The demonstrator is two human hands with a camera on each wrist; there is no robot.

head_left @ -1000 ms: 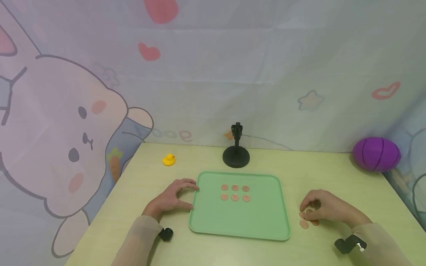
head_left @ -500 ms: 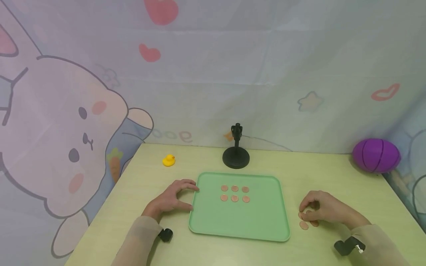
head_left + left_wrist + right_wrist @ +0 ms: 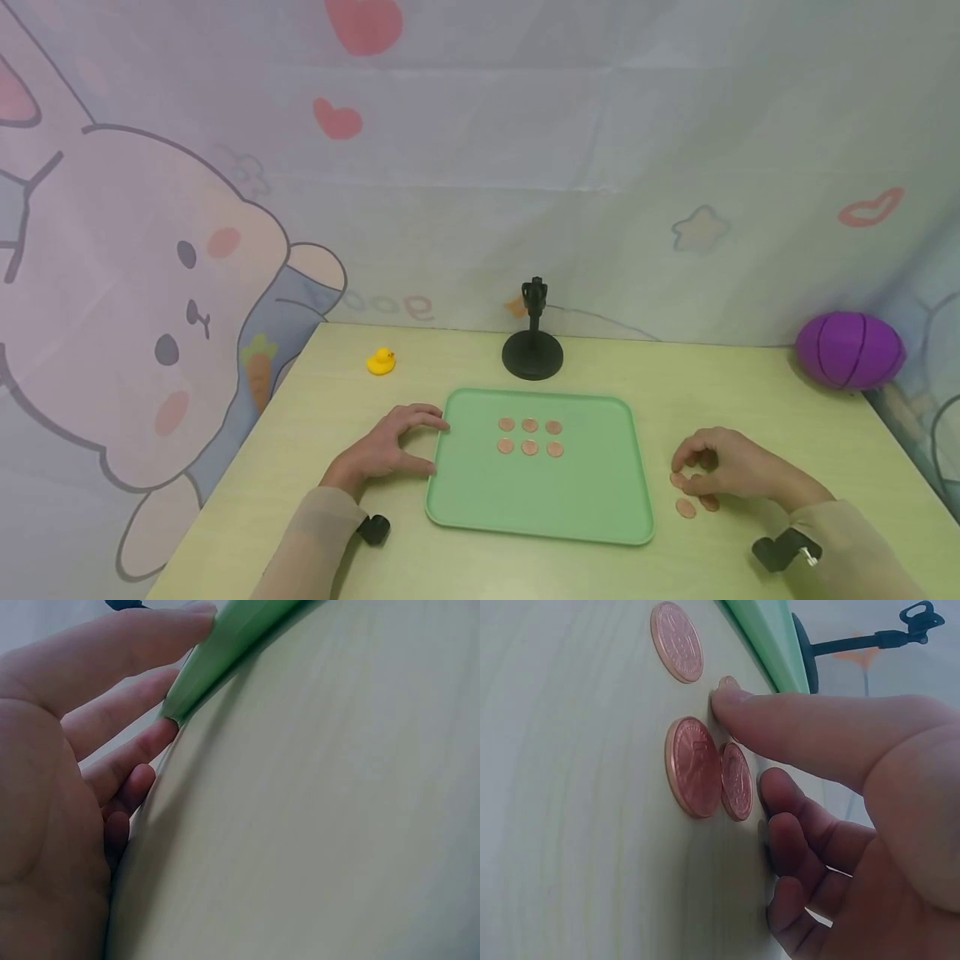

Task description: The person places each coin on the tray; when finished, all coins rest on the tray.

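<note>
A light green tray (image 3: 540, 500) lies mid-table, with several copper coins (image 3: 529, 447) in two rows toward its far side. My left hand (image 3: 386, 442) is spread at the tray's left edge, thumb and fingertips touching the rim. To the right of the tray, my right hand (image 3: 731, 467) pinches a copper coin (image 3: 678, 480) between thumb and index finger, low over the table. Close by lie a loose coin (image 3: 686, 508) and, partly under the hand, another coin (image 3: 708, 503). In the right wrist view, the thumb hides most of the pinched coin (image 3: 727, 681), while two overlapping coins (image 3: 696, 769) show below it.
Behind the tray stands a black stand with a round base (image 3: 532, 356). A yellow rubber duck (image 3: 381, 362) sits at the back left, a purple ball (image 3: 850, 351) at the back right corner. A printed cloth (image 3: 480, 167) hangs along the table's far edge.
My right hand has shifted very slightly left with the coin at its fingertips. The left hand, the tray and the coins on it have stayed put.
</note>
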